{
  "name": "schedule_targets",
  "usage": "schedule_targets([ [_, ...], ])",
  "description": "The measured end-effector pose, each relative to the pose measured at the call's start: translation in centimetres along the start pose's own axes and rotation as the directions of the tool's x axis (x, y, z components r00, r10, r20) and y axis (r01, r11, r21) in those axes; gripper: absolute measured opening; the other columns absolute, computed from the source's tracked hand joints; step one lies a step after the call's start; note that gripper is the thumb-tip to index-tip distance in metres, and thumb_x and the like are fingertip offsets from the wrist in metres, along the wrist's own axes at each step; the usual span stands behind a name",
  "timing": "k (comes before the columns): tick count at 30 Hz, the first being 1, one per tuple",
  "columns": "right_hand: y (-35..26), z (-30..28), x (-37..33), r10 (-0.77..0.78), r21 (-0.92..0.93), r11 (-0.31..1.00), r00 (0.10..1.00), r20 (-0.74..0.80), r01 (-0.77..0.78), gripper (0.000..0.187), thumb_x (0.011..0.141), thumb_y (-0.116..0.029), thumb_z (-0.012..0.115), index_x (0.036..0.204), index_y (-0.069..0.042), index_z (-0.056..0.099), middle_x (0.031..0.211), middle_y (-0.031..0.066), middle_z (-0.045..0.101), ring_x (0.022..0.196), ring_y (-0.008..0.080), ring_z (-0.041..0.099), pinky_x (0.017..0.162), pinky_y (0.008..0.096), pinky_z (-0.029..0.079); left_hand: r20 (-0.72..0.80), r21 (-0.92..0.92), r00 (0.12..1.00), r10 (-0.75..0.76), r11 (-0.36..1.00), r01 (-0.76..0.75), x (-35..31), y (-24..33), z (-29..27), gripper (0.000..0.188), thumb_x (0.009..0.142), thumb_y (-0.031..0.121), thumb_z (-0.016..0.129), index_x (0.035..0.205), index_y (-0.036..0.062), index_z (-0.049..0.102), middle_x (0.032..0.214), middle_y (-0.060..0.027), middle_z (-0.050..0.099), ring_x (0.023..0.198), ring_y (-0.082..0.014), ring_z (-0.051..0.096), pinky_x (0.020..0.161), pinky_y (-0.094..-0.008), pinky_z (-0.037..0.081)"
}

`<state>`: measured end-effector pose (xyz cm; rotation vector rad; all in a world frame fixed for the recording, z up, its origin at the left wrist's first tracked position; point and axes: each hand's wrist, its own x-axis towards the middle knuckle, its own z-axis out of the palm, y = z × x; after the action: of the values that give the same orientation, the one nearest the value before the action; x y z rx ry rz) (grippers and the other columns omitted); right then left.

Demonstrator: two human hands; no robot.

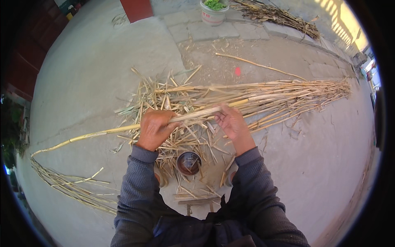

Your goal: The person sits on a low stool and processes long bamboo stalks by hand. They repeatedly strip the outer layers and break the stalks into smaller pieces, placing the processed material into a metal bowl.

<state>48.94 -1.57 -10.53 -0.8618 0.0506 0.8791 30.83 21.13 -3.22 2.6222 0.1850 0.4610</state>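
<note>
A long pale-yellow dry plant stalk (111,131) runs across in front of me, with a dry leaf sheath along its middle. My left hand (154,128) is closed around it. To the right, my right hand (232,122) pinches the stalk or its sheath between thumb and fingers; which of the two is partly hidden. Beneath the hands lies a heap of dry husks and leaf scraps (164,96). A large bundle of similar stalks (288,92) spreads away to the right, its thin ends at the far right.
A dark round bowl (189,163) sits between my feet, beside a low wooden stool (199,201). Thin stalks (74,187) lie at the left. One loose stalk (263,66) rests beyond the bundle. Farther back are a white bucket with greens (214,17) and a brushwood pile (279,16).
</note>
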Motion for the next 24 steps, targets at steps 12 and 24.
schedule_targets([
  [12, -1.1, -1.6, 0.0, -0.013, -0.079, 0.997, 0.999, -0.036, 0.010, 0.020, 0.104, -0.021, 0.068, 0.115, -0.004, 0.068, 0.115, 0.0130, 0.076, 0.097, 0.0198, 0.073, 0.085, 0.0335, 0.061, 0.077, -0.398, 0.944, -0.322, 0.858, 0.325, -1.0, -0.6, 0.9, 0.017, 0.085, 0.015, 0.087, 0.089, 0.0031, 0.076, 0.079, -0.0055, 0.074, 0.069, -0.0128, 0.066, 0.067, -0.0290, 0.050],
  [24, -1.4, -2.4, -0.2, -0.139, -0.051, 0.988, 0.987, 0.081, 0.143, 0.021, 0.106, -0.016, 0.064, 0.123, -0.003, 0.063, 0.124, 0.0187, 0.073, 0.117, 0.0299, 0.071, 0.094, 0.0399, 0.061, -0.179, -0.857, 0.751, -0.636, 0.476, 0.199, -0.1, -4.9, -2.5, 0.017, 0.098, 0.017, 0.078, 0.095, 0.0062, 0.066, 0.081, 0.0019, 0.071, 0.064, -0.0007, 0.051, 0.057, -0.0188, 0.041],
])
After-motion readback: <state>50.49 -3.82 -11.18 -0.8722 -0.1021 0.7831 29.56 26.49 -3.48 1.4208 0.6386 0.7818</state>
